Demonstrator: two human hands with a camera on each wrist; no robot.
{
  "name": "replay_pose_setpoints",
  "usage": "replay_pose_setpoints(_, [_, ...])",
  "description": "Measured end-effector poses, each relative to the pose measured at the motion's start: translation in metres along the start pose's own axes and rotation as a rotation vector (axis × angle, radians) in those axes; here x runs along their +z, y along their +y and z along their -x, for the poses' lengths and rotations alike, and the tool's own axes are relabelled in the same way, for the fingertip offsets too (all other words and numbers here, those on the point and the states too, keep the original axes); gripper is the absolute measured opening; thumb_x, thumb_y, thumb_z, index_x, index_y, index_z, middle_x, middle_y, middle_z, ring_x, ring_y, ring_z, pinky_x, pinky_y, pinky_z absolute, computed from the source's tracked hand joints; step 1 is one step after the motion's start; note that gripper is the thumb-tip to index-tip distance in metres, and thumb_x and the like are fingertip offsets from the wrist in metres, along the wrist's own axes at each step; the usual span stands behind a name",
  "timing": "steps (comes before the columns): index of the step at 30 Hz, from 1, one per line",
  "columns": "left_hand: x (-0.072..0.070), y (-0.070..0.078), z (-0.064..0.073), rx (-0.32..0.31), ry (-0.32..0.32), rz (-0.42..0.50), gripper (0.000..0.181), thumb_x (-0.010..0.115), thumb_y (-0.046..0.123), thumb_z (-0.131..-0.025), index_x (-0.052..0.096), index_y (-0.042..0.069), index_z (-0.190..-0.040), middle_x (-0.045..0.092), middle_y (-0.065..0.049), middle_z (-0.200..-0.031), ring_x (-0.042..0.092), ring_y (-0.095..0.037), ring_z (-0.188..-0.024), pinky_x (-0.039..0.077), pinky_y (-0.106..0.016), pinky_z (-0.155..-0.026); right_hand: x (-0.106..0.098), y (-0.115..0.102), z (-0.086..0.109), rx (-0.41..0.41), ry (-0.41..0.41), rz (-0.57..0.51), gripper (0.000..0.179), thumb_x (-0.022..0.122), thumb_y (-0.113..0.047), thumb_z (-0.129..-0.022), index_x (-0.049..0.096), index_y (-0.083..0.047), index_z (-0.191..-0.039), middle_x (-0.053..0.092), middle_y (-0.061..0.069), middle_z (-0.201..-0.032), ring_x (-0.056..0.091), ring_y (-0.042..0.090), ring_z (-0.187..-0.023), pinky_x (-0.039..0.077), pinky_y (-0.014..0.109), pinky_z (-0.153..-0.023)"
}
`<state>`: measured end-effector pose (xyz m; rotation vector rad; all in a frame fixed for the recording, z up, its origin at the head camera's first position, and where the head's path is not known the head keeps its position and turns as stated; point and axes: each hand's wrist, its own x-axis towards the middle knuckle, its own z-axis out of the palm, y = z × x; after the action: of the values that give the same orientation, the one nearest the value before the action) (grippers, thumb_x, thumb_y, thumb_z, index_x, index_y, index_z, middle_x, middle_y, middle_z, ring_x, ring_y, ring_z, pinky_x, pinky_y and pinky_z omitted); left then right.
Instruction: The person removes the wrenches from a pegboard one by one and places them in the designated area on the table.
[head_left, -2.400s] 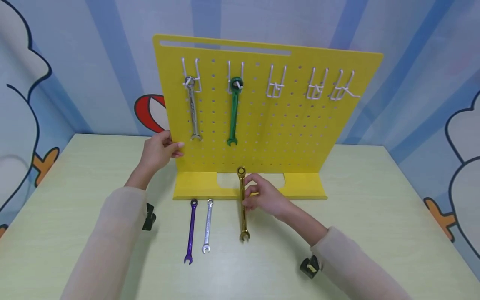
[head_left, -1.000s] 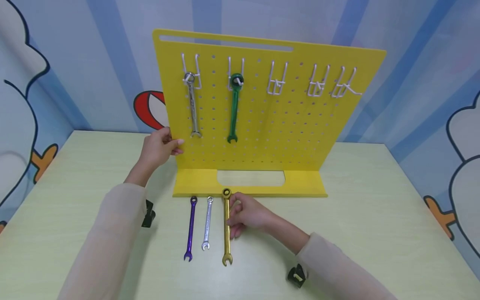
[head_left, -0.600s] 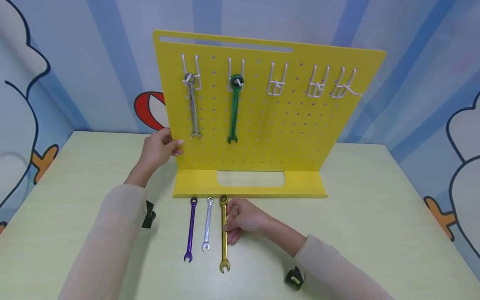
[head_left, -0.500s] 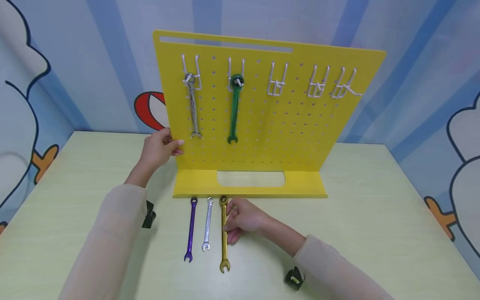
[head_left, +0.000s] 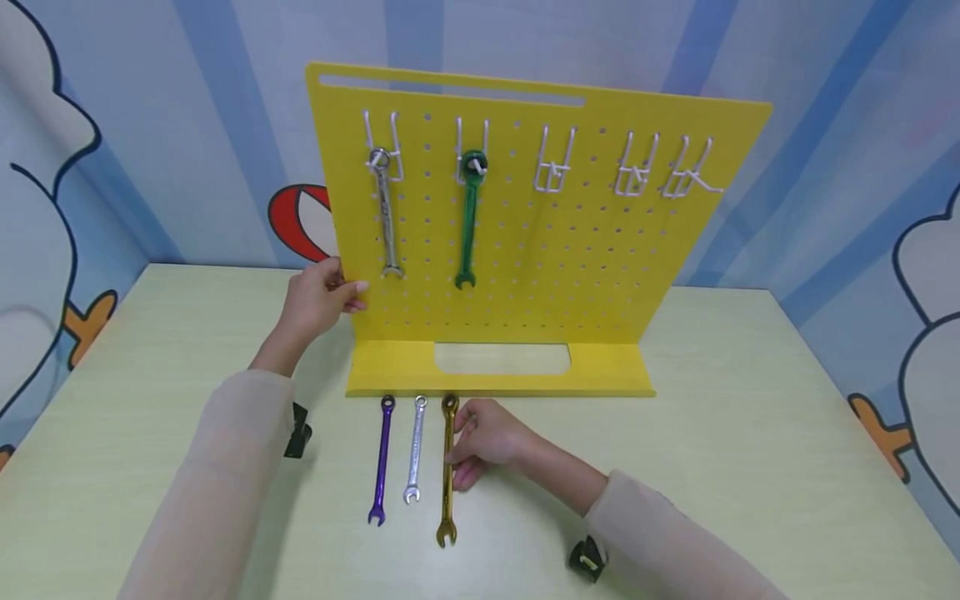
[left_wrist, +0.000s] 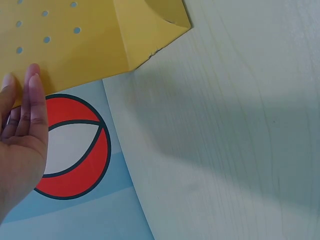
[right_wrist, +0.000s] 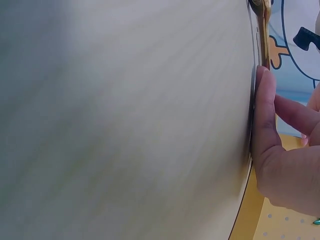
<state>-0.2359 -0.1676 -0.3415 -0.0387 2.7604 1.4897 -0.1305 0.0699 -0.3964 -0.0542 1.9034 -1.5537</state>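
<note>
At the frame's lower center, the right hand (head_left: pixel 489 439) pinched a gold metal wrench (head_left: pixel 447 498), the left hand (head_left: pixel 313 302) gripping a yellow perforated board (head_left: pixel 558 275).

The right hand (head_left: pixel 491 437) pinches a shiny gold combination wrench (head_left: pixel 447 489) at its shaft, the ring end pointing to the yellow pegboard (head_left: pixel 540 250). To the left of it, a small silver wrench (head_left: pixel 415 450) and a purple wrench (head_left: pixel 382 461) lie nearly parallel on the table (head_left: pixel 750 417). The left hand (head_left: pixel 311 302) grips the left edge of the pegboard, which stands upright.
</note>
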Motion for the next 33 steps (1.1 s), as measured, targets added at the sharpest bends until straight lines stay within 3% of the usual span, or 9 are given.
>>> replay_pose_setpoints(18, [-0.001,0.002,0.002,0.004,-0.004,-0.003,0.031,0.056,0.016,-0.09,0.051,-0.002,-0.115,0.058,-0.02,-0.098,0.065,-0.029,-0.084,0.053,-0.038,-0.079,-0.01,0.0,0.005,0.002,0.025,0.064,0.033,0.065,0.008,-0.078,0.042,0.006,-0.101,0.061,0.018,-0.065,0.061,0.024,-0.046,0.055,0.039,-0.047])
replay_pose_setpoints(33, [0.001,-0.001,-0.001,-0.009,0.024,-0.003,0.028,0.057,0.015,-0.089,0.052,0.0,-0.112,0.059,-0.017,-0.096,0.066,-0.024,-0.079,0.054,-0.038,-0.077,-0.024,-0.005,0.003,-0.035,-0.007,0.098,0.033,0.066,0.004,-0.078,0.046,0.005,-0.105,0.064,0.02,-0.073,0.061,0.022,-0.05,0.055,0.035,-0.05])
